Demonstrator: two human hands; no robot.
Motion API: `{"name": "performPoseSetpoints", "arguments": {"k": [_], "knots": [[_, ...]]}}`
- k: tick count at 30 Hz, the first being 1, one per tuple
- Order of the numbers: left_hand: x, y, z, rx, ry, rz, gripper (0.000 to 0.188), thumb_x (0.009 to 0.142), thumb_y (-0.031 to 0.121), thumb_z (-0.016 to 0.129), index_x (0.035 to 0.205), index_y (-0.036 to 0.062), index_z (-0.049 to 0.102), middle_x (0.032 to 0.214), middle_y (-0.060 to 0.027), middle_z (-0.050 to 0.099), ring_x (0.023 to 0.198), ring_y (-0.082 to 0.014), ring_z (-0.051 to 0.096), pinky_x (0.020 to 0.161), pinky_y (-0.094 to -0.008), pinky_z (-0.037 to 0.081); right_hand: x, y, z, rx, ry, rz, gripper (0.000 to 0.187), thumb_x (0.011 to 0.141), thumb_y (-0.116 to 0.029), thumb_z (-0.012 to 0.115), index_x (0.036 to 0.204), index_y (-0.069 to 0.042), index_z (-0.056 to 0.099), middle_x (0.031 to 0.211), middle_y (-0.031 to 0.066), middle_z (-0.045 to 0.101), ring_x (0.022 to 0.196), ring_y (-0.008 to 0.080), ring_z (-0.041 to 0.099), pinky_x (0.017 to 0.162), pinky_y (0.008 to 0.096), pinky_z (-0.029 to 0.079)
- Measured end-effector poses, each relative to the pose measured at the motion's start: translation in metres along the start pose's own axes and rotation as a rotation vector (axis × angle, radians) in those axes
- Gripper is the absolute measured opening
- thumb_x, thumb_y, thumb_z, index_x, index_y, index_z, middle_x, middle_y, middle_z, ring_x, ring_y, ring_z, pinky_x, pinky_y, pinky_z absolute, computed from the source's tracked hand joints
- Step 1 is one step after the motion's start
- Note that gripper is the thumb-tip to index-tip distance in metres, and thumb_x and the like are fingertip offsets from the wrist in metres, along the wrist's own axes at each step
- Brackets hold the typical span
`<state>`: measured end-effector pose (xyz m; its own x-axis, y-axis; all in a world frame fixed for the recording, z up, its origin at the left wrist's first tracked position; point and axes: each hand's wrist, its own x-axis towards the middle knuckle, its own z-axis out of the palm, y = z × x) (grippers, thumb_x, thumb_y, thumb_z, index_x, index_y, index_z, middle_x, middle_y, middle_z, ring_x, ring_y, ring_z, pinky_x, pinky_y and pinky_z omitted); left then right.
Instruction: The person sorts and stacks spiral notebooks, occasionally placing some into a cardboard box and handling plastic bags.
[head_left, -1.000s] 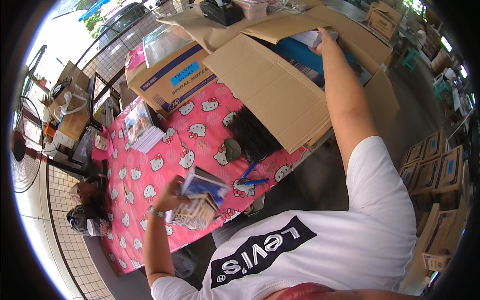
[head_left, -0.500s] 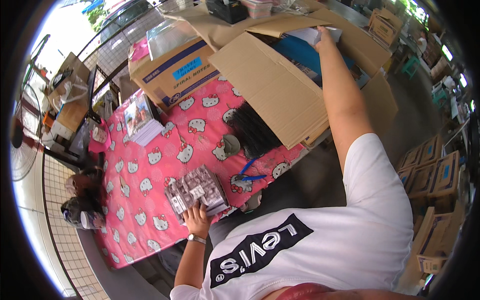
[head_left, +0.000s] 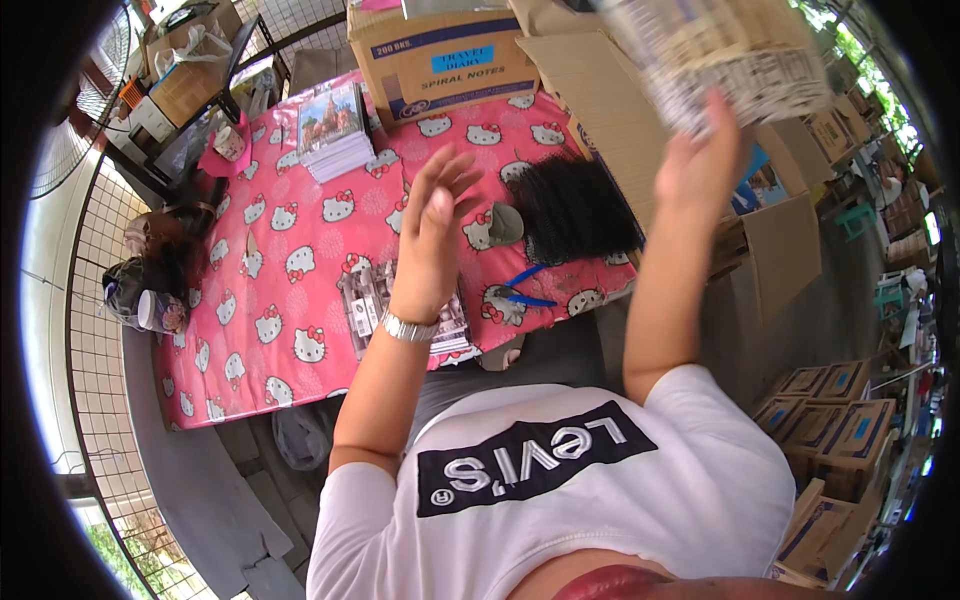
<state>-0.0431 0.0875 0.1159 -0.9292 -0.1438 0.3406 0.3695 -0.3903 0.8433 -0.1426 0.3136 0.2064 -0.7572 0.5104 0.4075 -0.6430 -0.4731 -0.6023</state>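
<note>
My right hand (head_left: 703,165) is raised over the open cardboard carton (head_left: 595,85), gripping a blurred stack of printed notebook covers (head_left: 735,60) by its near edge. My left hand (head_left: 432,235) hangs in the air with its fingers apart and nothing in them. Beneath and behind my left forearm lies a stack of notebooks (head_left: 362,305) with greyish photo covers, partly hidden by the wrist. To its right are blue-handled pliers (head_left: 528,292), a small grey-green roundish object (head_left: 503,224) and a pile of black spiral wires (head_left: 580,212).
A pink patterned cloth (head_left: 300,215) covers the table. Another notebook stack (head_left: 335,135) sits before a closed carton (head_left: 450,75) at the back. A dark bag (head_left: 150,240) and a jar (head_left: 160,312) stand at the left edge. Several cartons (head_left: 835,435) are piled at the right.
My right hand has come up and out of the open carton with the printed stack. My left hand has lifted off the notebooks on the table. The view has shifted.
</note>
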Motion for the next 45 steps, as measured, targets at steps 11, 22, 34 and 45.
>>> {"name": "performPoseSetpoints", "arguments": {"k": [11, 22, 34, 45], "knots": [[-0.025, 0.009, -0.045, -0.505, 0.519, -0.105, 0.042, 0.096, 0.025, 0.057, 0.131, 0.0025, 0.051, 0.125, -0.0111, 0.062, 0.110, -0.0233, 0.063, 0.093, -0.0366, 0.052, -0.214, 0.070, -0.009, 0.031, -0.680, 0.642, 0.059, 0.086, -0.005, 0.071, 0.129, -0.002, 0.031, 0.121, 0.0153, 0.055, 0.113, 0.0202, 0.057, 0.094, 0.0344, 0.049], [-0.093, 0.003, -0.141, 1.928, -0.158, 0.575, 0.067, 0.067, 0.008, 0.071, 0.131, 0.0095, 0.050, 0.115, -0.0154, 0.060, 0.101, -0.0315, 0.061, 0.081, -0.0452, 0.048, -0.044, 0.172, -0.156, -1.625, -0.632, -0.306, 0.035, 0.085, -0.032, 0.068, 0.110, -0.007, 0.067, 0.120, 0.0158, 0.062, 0.116, 0.0334, 0.056, 0.098, 0.0454, 0.045], [-0.154, -0.042, -0.119, 2.024, -0.372, 0.311, 0.049, 0.089, 0.031, 0.063, 0.135, 0.0156, 0.052, 0.126, -0.0152, 0.059, 0.113, -0.0358, 0.058, 0.094, -0.0462, 0.047, -0.041, 0.192, -0.186, -1.867, -0.774, -0.094, 0.020, 0.083, -0.019, 0.072, 0.096, -0.007, 0.063, 0.100, 0.0163, 0.063, 0.097, 0.0367, 0.062, 0.082, 0.0450, 0.051], [-0.040, 0.077, -0.092, 1.601, -0.370, -0.147, 0.021, 0.092, 0.014, 0.058, 0.113, 0.0143, 0.061, 0.086, -0.0157, 0.068, 0.075, -0.0376, 0.065, 0.061, -0.0452, 0.051, -0.007, 0.163, -0.147, -1.252, -0.714, 0.031, 0.022, 0.092, -0.013, 0.053, 0.109, -0.004, 0.064, 0.094, 0.0110, 0.068, 0.084, 0.0237, 0.065, 0.077, 0.0349, 0.051]]}}
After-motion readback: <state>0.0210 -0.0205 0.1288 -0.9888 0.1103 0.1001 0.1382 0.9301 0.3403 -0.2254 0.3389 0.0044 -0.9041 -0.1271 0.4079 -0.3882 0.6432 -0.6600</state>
